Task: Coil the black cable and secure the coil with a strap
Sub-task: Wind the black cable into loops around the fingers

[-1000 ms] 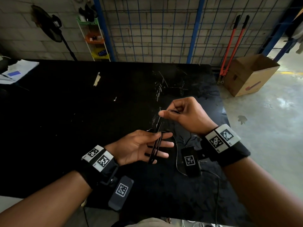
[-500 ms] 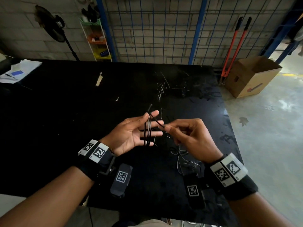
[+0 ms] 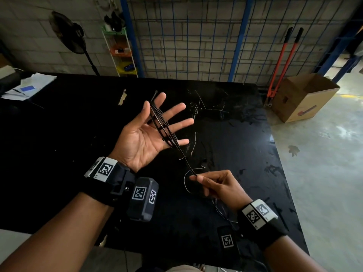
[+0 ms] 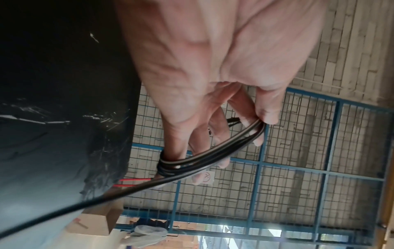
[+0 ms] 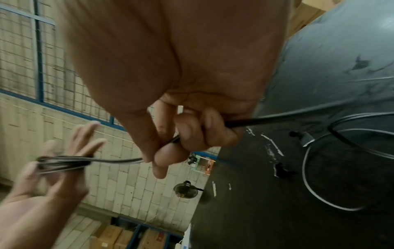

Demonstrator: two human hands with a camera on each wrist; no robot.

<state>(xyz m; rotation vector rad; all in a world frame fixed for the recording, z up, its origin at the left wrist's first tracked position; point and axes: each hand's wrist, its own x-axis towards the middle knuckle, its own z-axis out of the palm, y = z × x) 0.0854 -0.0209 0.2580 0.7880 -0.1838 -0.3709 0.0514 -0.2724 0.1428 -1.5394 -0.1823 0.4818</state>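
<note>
The black cable (image 3: pixel 163 126) is wound in several loops around the straight, spread fingers of my left hand (image 3: pixel 155 132), which is held palm up above the black table (image 3: pixel 59 124). In the left wrist view the loops (image 4: pixel 213 156) run from the little finger to the index finger, with the thumb lying against them. One strand runs taut from the coil down to my right hand (image 3: pixel 198 178), which pinches it between thumb and fingers (image 5: pixel 168 151). The rest of the cable (image 5: pixel 307 176) lies in loose curves on the table under my right hand. I see no strap.
Thin light scraps (image 3: pixel 196 110) are scattered on the table's far middle. Papers (image 3: pixel 29 87) lie at the far left corner. Off the right edge stand a cardboard box (image 3: pixel 302 97) and red bolt cutters (image 3: pixel 282 61). A fan (image 3: pixel 68 34) and a small shelf rack (image 3: pixel 121 52) stand behind.
My left hand has risen and moved away from me with the coil on its fingers. My right hand has come down and toward me, drawing the strand taut below the coil.
</note>
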